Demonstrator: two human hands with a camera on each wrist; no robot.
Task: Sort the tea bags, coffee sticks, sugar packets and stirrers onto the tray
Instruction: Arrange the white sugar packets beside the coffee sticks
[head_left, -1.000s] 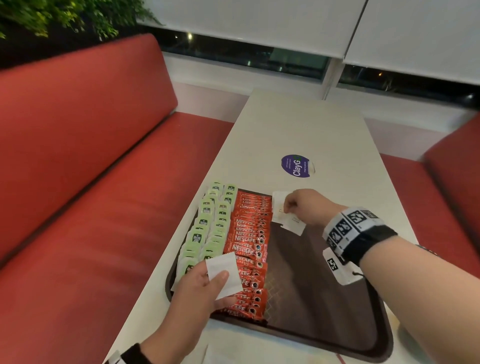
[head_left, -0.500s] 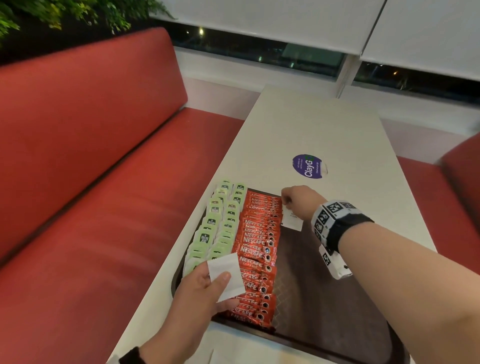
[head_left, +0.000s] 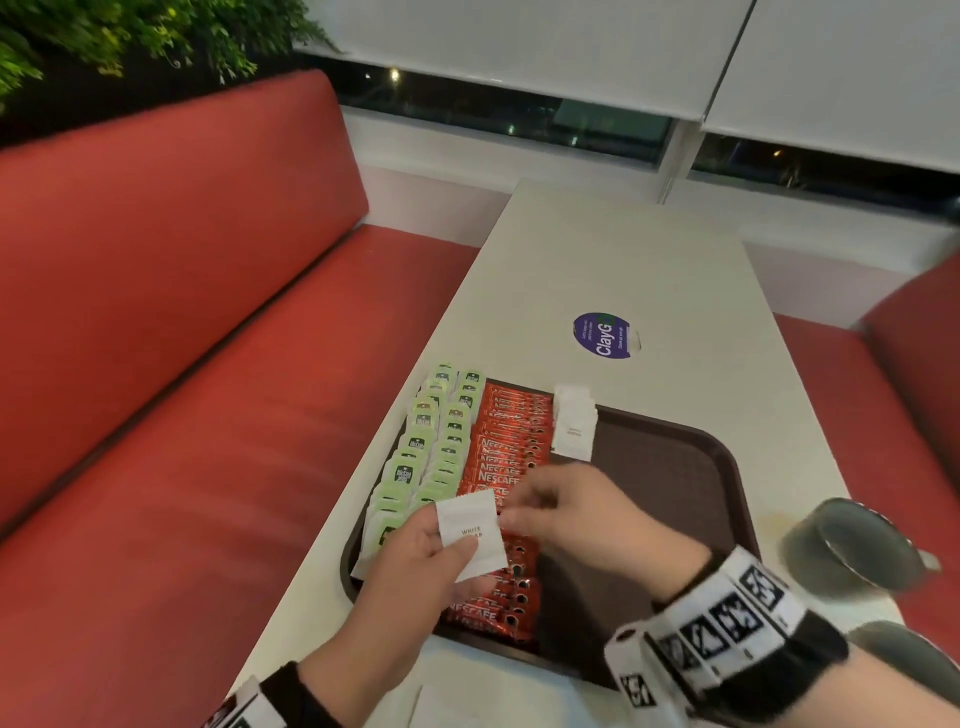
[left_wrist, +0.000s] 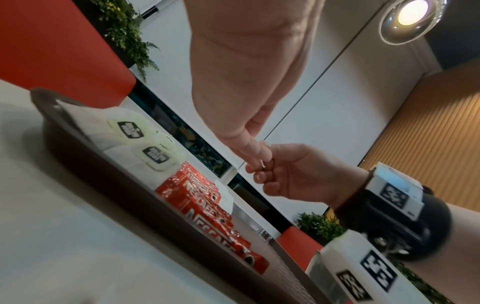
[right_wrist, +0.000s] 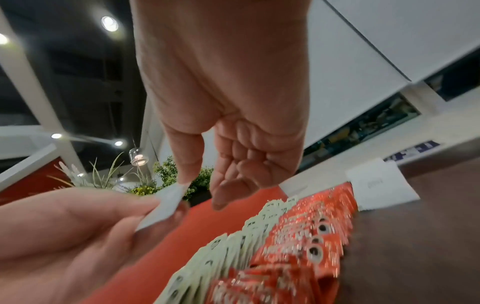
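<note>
A: Which step is being done?

B: The sugar step, I judge. Going left to right on the tray (head_left: 727, 467): 2 columns of green tea bags (head_left: 415, 457) are lying along its left edge, a column of red coffee sticks (head_left: 506, 457) is sitting beside them, and a few white sugar packets (head_left: 571, 426) are starting a column at the far edge.

A: And the hands?

B: The left hand (head_left: 415, 561) is holding a sugar packet (head_left: 470, 535) over the near left corner, its grip clamped on the paper with the thumb on top. The right hand (head_left: 561, 514) is reaching in, its fingertips at the packet's right edge; whether they are pinching yet, I cannot tell.

A: Next move?

B: Probably passing it across and laying it below the other packets. No stirrers are showing.

A: Any writing?

B: "NESCAFE" on the sticks, "WHITE" on the held packet, "ClayG" on a purple sticker (head_left: 602, 336) on the tabletop (head_left: 597, 260).
</note>
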